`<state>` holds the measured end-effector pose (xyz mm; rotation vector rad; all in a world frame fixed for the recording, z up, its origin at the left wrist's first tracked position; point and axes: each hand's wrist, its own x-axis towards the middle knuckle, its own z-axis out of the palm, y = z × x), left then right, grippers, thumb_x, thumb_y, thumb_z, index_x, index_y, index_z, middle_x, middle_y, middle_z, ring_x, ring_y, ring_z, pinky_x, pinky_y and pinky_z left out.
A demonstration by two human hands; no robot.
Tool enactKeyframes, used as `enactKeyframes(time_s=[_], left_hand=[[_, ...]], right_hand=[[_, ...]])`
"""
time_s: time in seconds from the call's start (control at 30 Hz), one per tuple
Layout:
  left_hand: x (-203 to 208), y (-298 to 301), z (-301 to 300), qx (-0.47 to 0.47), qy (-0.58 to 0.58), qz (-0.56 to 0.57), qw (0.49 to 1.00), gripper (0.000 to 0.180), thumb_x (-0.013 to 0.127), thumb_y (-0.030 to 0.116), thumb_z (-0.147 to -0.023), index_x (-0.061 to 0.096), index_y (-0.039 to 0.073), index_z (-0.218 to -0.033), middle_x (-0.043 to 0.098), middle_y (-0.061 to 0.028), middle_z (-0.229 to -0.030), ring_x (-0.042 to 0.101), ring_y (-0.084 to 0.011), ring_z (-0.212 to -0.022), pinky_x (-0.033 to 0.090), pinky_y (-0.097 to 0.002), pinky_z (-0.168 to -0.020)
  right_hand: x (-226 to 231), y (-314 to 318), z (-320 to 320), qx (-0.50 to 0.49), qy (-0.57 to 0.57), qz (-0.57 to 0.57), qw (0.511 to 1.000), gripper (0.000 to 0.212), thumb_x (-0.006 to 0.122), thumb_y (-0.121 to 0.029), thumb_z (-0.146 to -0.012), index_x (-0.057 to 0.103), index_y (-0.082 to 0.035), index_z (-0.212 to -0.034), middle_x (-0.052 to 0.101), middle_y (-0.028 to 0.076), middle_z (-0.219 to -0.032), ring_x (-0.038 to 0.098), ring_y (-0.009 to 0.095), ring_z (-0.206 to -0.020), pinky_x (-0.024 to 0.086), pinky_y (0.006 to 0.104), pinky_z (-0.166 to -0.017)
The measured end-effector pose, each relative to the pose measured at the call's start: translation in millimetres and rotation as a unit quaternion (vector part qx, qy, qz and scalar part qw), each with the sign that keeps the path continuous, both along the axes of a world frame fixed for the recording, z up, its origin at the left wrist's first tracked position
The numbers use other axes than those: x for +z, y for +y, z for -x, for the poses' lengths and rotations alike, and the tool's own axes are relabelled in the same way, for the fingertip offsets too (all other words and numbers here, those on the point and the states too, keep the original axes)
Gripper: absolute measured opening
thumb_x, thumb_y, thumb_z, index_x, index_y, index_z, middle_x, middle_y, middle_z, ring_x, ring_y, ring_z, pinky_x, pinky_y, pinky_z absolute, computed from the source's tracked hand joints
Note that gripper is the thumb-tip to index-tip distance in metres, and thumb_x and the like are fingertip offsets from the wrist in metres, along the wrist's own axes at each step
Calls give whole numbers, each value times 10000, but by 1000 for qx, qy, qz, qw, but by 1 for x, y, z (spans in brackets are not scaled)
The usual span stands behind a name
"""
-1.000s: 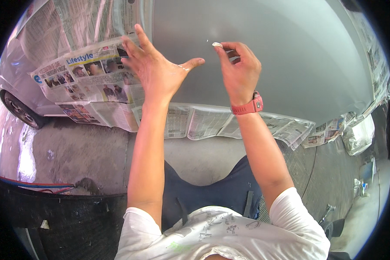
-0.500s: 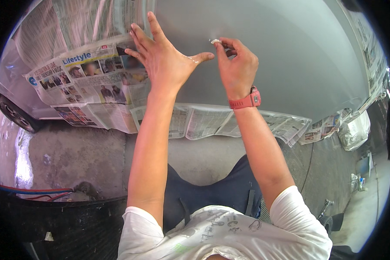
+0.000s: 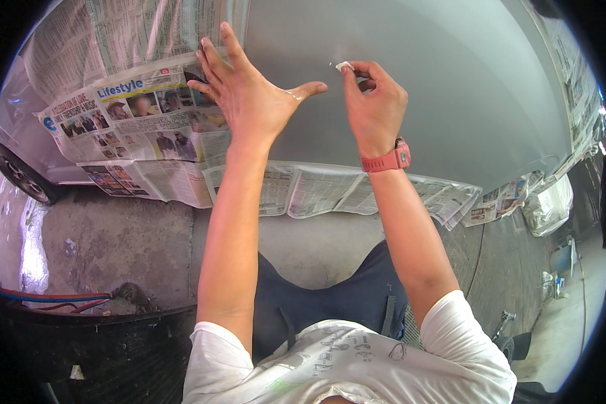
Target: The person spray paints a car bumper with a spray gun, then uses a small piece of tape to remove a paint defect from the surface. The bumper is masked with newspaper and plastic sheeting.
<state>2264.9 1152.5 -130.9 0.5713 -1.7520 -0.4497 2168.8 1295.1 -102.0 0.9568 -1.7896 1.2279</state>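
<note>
My left hand (image 3: pixel 254 102) is spread wide over the edge of the newspaper (image 3: pixel 135 111) taped along a grey car panel (image 3: pixel 464 87). A wet, whitish smear shows between its thumb and forefinger, and it holds nothing. My right hand (image 3: pixel 378 111), with a red watch (image 3: pixel 388 160) at its wrist, pinches a small white piece (image 3: pixel 344 66) between thumb and fingers, close to the bare grey panel. Whether the piece is paper, cloth or a flat scraper cannot be told. A tiny white speck marks the panel just left of it.
More newspaper (image 3: pixel 316 190) hangs along the panel's lower edge. A car wheel (image 3: pixel 21 174) is at the left. Red and blue hoses (image 3: pixel 60 295) lie by a black surface (image 3: pixel 114 350) at lower left. A white plastic bag (image 3: pixel 549 207) sits at the right.
My right hand has shifted slightly right and down along the panel with the white piece. My left hand has drifted a little left, still spread.
</note>
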Motion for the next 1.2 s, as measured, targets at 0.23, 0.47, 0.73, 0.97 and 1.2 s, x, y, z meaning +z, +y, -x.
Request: enactKeyframes(time_s=[0.23,0.47,0.73,0.97,1.2], left_hand=[[0,0,1,-4,10,5,1000,1689,992,647,-483,-112,171,-1669,31,-419,-1657,34,-530,-1583,10,-762,-1215],[0,3,3,3,8,5,1000,1692,985,664,-480,-114,173,-1670,29,-427,-1652,46,-547,-1576,31,-780,-1202],[0,1,4,-1,6,3,1000,1692,980,675,-477,-110,175,-1671,21,-428,-1654,50,-547,-1576,31,-784,-1199],[1,4,2,1,2,-4,1000,1669,992,647,-487,-78,171,-1677,15,-424,-1658,46,-546,-1578,34,-786,-1195],[2,6,3,-3,-1,-3,1000,1657,998,626,-498,-64,153,-1678,7,-427,-1659,40,-538,-1583,33,-787,-1194]], right_hand=[[1,2,-7,19,6,5,1000,121,756,-127,-964,794,-34,-1031,771,33,-860,584,72,-616,467,246,-592],[3,13,-13,151,-212,28,965,179,709,-123,-1007,771,-7,-1129,770,35,-916,643,71,-687,512,233,-641],[-1,15,-11,187,-236,36,953,230,759,-130,-972,766,16,-1149,771,64,-939,711,106,-745,529,237,-647],[-1,5,-16,33,-60,3,998,131,796,-124,-928,809,-28,-1017,763,51,-890,658,102,-699,473,235,-616],[-1,-4,-7,3,-26,-9,1000,101,776,-153,-895,796,-62,-936,755,88,-803,692,214,-666,528,338,-643]])
